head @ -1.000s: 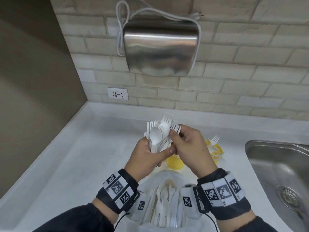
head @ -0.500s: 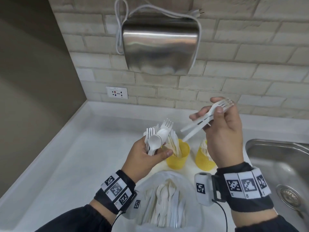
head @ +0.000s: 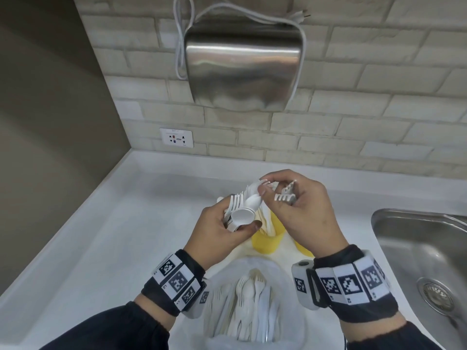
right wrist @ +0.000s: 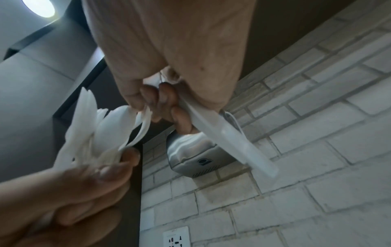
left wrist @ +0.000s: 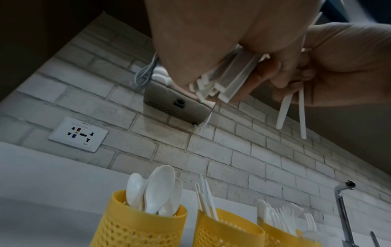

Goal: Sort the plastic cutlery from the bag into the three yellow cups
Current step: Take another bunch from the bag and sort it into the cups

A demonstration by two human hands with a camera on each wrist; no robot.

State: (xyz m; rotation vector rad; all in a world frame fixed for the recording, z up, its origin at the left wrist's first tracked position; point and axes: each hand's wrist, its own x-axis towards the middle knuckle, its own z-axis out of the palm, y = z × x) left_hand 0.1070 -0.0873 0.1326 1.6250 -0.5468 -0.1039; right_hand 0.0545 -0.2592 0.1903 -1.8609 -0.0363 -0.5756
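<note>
My left hand [head: 227, 224] grips a bundle of white plastic cutlery [head: 240, 210], forks with a spoon in front, above the counter. My right hand [head: 275, 195] holds two forks [head: 285, 197] in its curled fingers, and its thumb and forefinger pinch a piece at the top of the bundle. The left wrist view shows three yellow cups: one with spoons [left wrist: 139, 224], one with knives [left wrist: 226, 230], one with forks [left wrist: 279, 234]. In the head view only the middle cup [head: 267, 242] shows well. The clear bag [head: 249, 306] of cutlery lies near me.
A steel sink [head: 417, 248] sits at the right, its tap [left wrist: 342, 208] beside the cups. A metal hand dryer [head: 242, 72] and a socket [head: 177, 138] are on the brick wall. A brown side wall bounds the white counter [head: 121, 236] on the left.
My right hand, which had lifted two forks up and to the right, has come back down to the bundle and now pinches another piece. The left hand stayed in place.
</note>
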